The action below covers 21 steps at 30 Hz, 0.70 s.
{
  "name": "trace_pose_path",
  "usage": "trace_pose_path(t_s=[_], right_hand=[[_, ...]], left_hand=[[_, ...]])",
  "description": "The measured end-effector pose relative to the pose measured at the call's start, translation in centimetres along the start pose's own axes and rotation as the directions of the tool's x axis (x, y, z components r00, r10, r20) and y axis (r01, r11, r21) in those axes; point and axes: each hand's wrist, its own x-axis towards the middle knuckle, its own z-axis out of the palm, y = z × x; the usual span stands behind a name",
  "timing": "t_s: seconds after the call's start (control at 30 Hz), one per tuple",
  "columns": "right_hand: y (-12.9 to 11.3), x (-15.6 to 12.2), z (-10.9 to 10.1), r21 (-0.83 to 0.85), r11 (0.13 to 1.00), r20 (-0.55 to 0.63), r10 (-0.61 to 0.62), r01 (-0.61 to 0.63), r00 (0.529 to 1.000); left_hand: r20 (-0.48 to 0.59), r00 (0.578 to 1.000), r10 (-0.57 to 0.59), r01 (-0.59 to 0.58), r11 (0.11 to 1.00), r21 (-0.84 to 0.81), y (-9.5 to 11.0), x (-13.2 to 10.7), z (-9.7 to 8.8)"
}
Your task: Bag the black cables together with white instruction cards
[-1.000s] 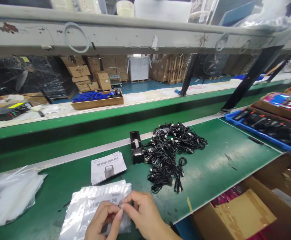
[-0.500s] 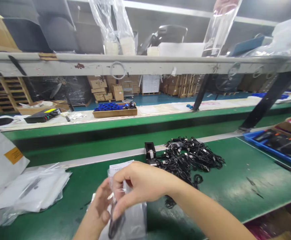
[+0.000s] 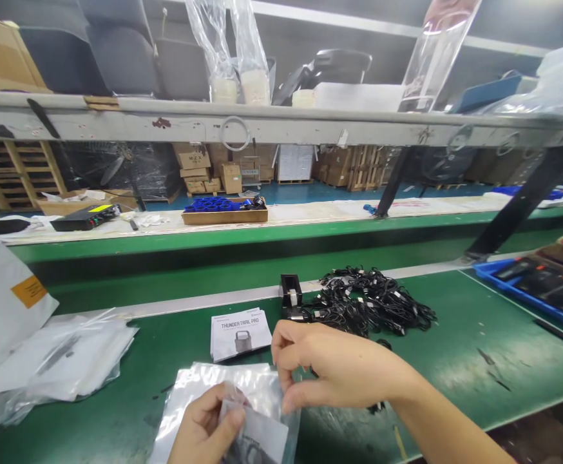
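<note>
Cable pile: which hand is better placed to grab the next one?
Right, probably. The right hand sits beside the cable pile, pinching only the bag edge. The left hand holds the bag and is farther away.

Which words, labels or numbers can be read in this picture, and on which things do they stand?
"THUNDER TRAIL PRO": on the top booklet of the small stack on the green table.
Small line above that title: too small to read.
Orange label on the white bag at the left: no text legible.
Print on the cardboard boxes in the background: too blurred.
Booklet in the clear bag under the left hand: print hidden or blurred.
</note>
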Motion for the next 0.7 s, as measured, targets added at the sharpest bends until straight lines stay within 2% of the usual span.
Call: trace_pose_path(t_s=[0.07,0.17,0.3,0.4,0.5,0.6,0.7], right_hand=[[0.1,-0.6,0.5,0.012,0.999,-0.047,0.044,-0.044,0.998],[0.4,-1.2,0.7,0.065,0.996,-0.063,0.062,-0.058,0.996],[1.3,-1.8,1.1,0.146,0.987,-0.120,0.089,-0.071,0.989],[2.0,-1.9,2.6,0.382,0.914,-0.255,0.243,-0.134,0.936],[2.4,-1.5,5.2,0.616,0.771,-0.267,0.398,-0.162,0.878],[2.6,-0.8,7.6,0.693,0.701,-0.242,0.446,-0.168,0.862],[3.0,0.1,8.9,0.725,0.671,-0.298,0.510,-0.157,0.807]], left_hand=[[-0.029,0.999,0.016,-0.017,0.999,-0.039,0.0,0.0,0.5],[-0.020,0.999,0.048,-0.049,0.998,-0.044,0.1,0.0,0.9],[-0.085,0.996,-0.008,0.005,1.000,-0.030,0.3,0.1,1.4],[-0.182,0.983,-0.022,0.007,0.997,-0.083,0.0,0.5,1.4],[-0.246,0.969,-0.033,0.004,0.993,-0.117,-0.6,1.3,1.0],[-0.307,0.951,0.038,-0.062,0.996,-0.067,-1.0,1.9,0.6],[-0.339,0.936,0.096,-0.096,0.995,0.017,-0.8,2.0,0.6]])
